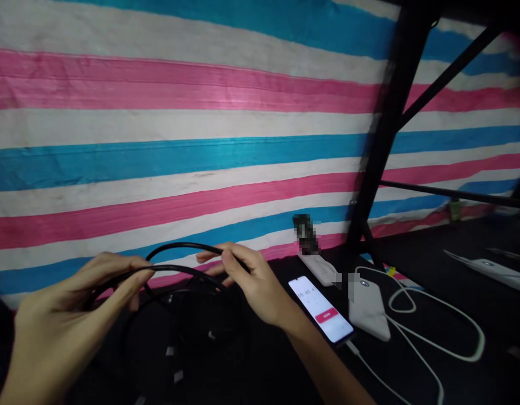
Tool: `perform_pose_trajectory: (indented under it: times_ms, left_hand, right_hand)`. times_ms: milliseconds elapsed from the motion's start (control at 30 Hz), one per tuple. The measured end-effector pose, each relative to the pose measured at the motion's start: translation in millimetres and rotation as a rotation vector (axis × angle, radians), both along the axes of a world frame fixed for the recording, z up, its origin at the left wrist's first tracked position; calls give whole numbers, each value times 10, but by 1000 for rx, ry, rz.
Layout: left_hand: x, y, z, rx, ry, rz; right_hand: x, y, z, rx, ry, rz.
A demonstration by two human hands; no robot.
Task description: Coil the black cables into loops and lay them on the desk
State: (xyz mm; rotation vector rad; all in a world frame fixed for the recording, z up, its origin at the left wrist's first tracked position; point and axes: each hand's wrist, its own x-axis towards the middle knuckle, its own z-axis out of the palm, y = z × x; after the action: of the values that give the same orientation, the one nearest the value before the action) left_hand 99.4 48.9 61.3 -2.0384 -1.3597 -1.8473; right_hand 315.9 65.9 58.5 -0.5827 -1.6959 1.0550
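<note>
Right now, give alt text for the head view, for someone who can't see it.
A left hand and a right hand hold loops of black cable above a dark surface. To the right lie a smartphone showing a timer and what looks like a white power bank, before a pink, blue and white striped tarp.

Walled by a sheet point(192, 163) striped pink, white and blue. Crossed at right by a slanting black frame point(384, 129), above a black surface point(260, 365). Dimly lit.

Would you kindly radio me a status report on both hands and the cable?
Left hand gripping black cable. Right hand gripping it too. Cable arcs between them, more loops below. Lit phone beside right forearm, apart from cable.
</note>
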Motion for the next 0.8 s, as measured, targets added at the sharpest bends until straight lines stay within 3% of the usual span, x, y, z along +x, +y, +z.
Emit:
perform_pose_trajectory:
  times_ms: [100,167,333,433,533,800]
  left_hand:
    - [153,-25,42,58,-7,21]
    - [203,-39,53,110,-49,64]
    - [257,-48,51,93,1,47]
    - [319,-55,51,-51,143,-124]
    - [392,-47,28,-205,164,-306]
    - [332,13,3,-330,243,-157]
  right_hand:
    - [18,-33,-4,-178,5,181]
    - [48,-38,2,-206,-17,218]
    - [86,-58,50,-67,-98,38]
    - [56,-84,73,46,-116,-41]
    - [36,-85,76,56,-117,-119]
    - [152,25,17,117,-70,-315]
